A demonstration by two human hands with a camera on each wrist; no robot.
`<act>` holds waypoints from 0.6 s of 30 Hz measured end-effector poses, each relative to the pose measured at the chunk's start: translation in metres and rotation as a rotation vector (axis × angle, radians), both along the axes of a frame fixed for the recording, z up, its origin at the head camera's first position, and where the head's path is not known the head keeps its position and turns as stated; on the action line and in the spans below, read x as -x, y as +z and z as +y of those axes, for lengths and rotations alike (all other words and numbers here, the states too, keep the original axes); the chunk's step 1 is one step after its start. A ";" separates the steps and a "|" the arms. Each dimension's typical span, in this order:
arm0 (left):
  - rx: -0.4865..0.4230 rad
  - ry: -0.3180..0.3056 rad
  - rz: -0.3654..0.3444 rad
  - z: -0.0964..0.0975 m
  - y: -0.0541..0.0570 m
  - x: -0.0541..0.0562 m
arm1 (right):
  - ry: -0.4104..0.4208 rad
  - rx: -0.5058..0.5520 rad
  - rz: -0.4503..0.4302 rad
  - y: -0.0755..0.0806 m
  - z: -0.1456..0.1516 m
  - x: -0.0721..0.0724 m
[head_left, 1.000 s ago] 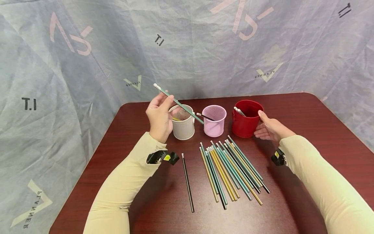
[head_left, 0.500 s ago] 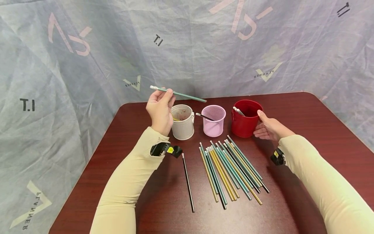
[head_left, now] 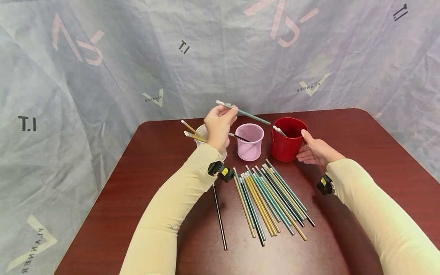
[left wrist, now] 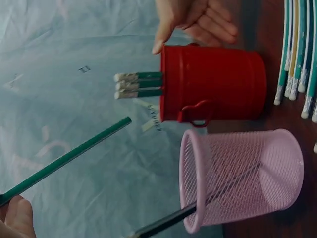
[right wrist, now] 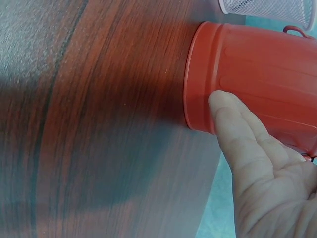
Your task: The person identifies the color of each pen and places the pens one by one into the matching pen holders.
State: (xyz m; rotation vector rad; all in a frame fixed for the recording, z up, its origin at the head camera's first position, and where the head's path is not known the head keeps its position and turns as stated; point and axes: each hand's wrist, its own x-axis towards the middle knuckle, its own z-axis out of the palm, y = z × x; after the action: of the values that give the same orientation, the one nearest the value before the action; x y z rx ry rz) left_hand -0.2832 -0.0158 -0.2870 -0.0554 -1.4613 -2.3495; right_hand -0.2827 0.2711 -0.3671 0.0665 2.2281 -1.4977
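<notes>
In the middle of the head view, the left hand (head_left: 220, 128) and its sleeve cover most of a white bucket (head_left: 204, 131); its right wall is mostly hidden, while yellow pencils (head_left: 195, 134) jut out on its left. At the lower left of the left wrist view, that hand is cut off to its fingertips, so the eraser end of its green pencil (head_left: 254, 116) shows only in the head view. In the right wrist view, the red bucket's (head_left: 286, 147) mouth runs off the right edge and the right hand's (head_left: 319, 151) thumb cannot be made out.

The left thumb and fingers pinch the green pencil near its eraser end; its plain end points right, above a pink cup (head_left: 249, 151). The right fingers lie straight and close together against the red wall, thumb at the rim.

The red bucket is smooth, with a looped handle and 3 eraser tips showing. The pink cup is wire mesh, with 1 black pencil (head_left: 240, 138) leaning inside. Loose pencils (head_left: 268, 206) fan across the glossy wood-grain table (head_left: 137, 172), lower centre.
</notes>
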 end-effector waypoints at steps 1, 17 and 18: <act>0.029 -0.003 0.000 0.003 -0.002 0.001 | 0.000 -0.001 0.001 0.000 0.000 0.000; 0.332 -0.038 0.019 0.038 -0.018 0.000 | -0.006 0.007 0.002 0.000 -0.002 0.000; 0.346 -0.047 0.010 0.039 -0.019 -0.001 | -0.008 0.008 0.002 0.000 -0.003 -0.001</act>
State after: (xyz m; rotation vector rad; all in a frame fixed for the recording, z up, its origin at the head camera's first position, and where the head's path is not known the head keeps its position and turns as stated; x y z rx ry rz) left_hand -0.2823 0.0229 -0.3058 -0.1928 -1.8627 -2.1010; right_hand -0.2819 0.2686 -0.3670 0.0712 2.2262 -1.5111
